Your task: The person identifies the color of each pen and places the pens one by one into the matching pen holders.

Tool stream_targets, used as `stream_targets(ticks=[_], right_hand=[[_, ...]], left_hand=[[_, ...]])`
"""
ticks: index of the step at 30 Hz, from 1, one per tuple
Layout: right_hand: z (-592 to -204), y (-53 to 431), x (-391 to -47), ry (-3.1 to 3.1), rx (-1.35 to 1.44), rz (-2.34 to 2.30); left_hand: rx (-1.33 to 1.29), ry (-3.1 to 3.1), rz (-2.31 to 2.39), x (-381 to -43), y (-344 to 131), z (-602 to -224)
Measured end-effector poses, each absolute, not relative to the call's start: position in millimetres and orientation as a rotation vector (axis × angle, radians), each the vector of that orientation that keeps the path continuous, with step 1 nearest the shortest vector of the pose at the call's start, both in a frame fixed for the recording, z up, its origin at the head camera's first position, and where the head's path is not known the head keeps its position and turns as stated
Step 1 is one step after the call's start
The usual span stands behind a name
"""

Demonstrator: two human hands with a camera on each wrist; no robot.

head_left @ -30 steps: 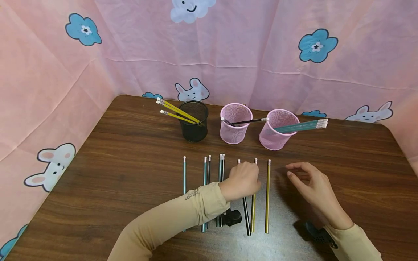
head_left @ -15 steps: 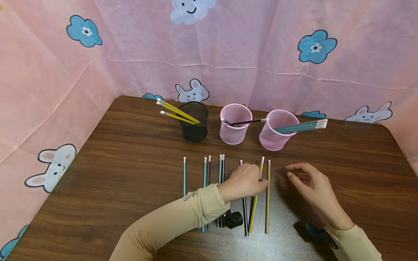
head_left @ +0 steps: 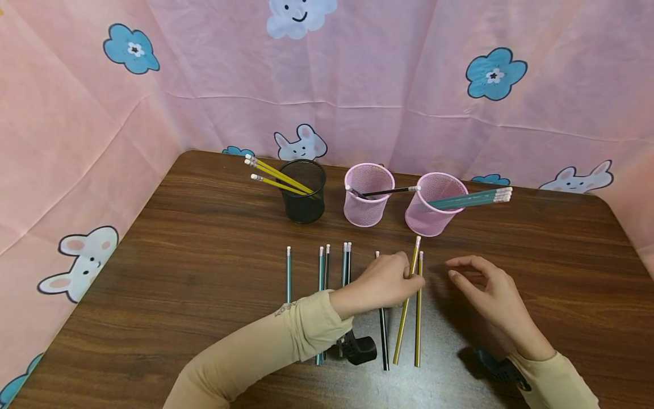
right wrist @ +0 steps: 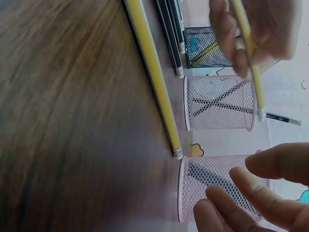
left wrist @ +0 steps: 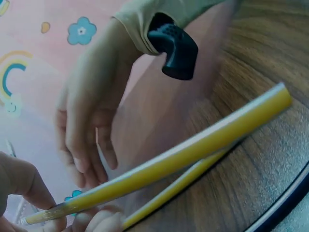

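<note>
My left hand (head_left: 385,282) pinches a yellow pencil (head_left: 404,329) between thumb and fingers, eraser end pointing away. In the left wrist view this pencil (left wrist: 159,169) slants across, raised over a second yellow pencil (head_left: 419,324) that lies on the table. Black pencils (head_left: 383,341) lie just under and beside the left hand, partly hidden by it. My right hand (head_left: 493,298) hovers to the right of the yellow pencils, fingers loosely bent, holding nothing. In the right wrist view its fingers (right wrist: 270,195) overlap the right-hand pink mesh cup.
At the back stand a black mesh cup (head_left: 304,210) with yellow pencils, a pink mesh cup (head_left: 365,214) with black pencils, and another pink mesh cup (head_left: 425,223) with teal pencils. Teal pencils (head_left: 288,278) and black ones lie left, partly under the left sleeve (head_left: 276,341).
The left hand has shifted right, taking up the yellow pencil, which now tilts, its eraser end moved right and away, beside the other yellow one. The right hand has barely moved.
</note>
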State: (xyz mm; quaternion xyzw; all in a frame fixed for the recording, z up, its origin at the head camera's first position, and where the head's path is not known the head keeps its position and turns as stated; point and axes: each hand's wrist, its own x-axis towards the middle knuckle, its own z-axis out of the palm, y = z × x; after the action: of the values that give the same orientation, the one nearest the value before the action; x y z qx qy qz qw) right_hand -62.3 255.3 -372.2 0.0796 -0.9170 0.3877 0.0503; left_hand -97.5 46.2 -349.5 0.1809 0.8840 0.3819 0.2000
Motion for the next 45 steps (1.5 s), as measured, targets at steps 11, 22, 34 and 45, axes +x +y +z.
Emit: stream_targets(ticks=[11, 22, 34, 45], right_hand=[[-374, 257, -62, -2.816, 0.202, 1.197], [-374, 257, -61, -2.833, 0.175, 1.219], [-375, 257, -62, -2.844, 0.174, 1.204], [-376, 255, -62, -2.854, 0.178, 1.204]], left_hand=[[0.593, 2.391, 1.315, -90, 29, -336], [0.845, 2.623, 1.359, -80, 10, -335], [0.897, 2.725, 1.596, -76, -9, -323], [0.803, 2.694, 1.92, -79, -30, -314]])
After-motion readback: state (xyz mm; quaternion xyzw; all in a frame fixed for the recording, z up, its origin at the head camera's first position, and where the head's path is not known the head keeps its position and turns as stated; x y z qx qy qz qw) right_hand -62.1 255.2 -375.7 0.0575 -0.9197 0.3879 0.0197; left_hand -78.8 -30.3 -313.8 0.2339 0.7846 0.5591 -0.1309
